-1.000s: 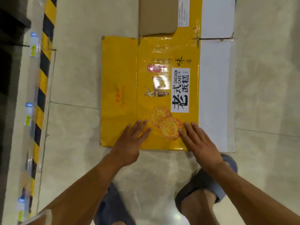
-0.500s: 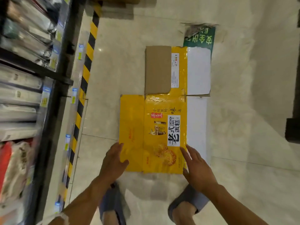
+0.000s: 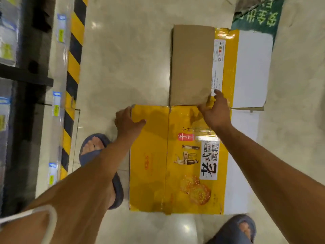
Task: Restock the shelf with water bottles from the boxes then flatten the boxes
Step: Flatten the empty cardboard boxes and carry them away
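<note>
Shelving (image 3: pixel 26 80) is seen at far left, edged by striped tape (image 3: pixel 73 71). The far left corner of the flattened yellow box (image 3: pixel 158 164), laid on the floor (image 3: pixel 131 50), is gripped by the left hand (image 3: pixel 127 123), with the thumb on top. The right hand (image 3: pixel 215 112) is set at the base of the brown flap (image 3: pixel 191 64); whether its fingers grasp or only press cannot be told.

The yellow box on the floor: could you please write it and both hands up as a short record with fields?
Box: box, yellow, lies flat on the floor
Flap: brown flap folded over at the far end
Left hand: left hand grips the box's far left corner, thumb on top
Right hand: right hand on the crease below the flap; grip unclear
Feet: slippers by the box's left edge and near right corner
Surroundings: shelf at left, behind striped tape
</note>
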